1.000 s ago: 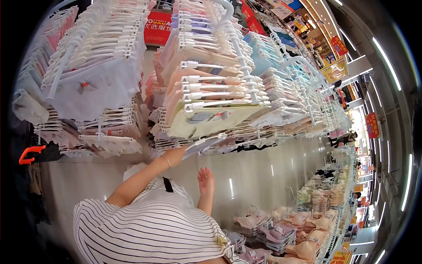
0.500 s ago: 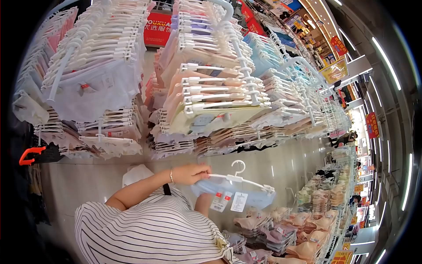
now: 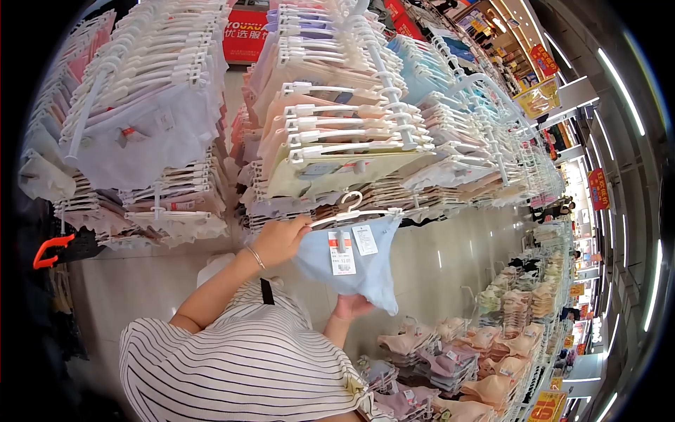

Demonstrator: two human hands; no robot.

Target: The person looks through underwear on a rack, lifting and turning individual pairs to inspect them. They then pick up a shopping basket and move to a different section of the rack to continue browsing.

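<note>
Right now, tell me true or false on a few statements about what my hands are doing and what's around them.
1. The left hand holds the white hanger near one end. True.
2. The blue garment on that hanger is untagged. False: white tags hang at its front.
3. The bracelet is on the right arm. False: it is on the left wrist.
4. The right hand is by the garment's lower part. True.
5. The red sign has no writing. False: it bears lettering.
</note>
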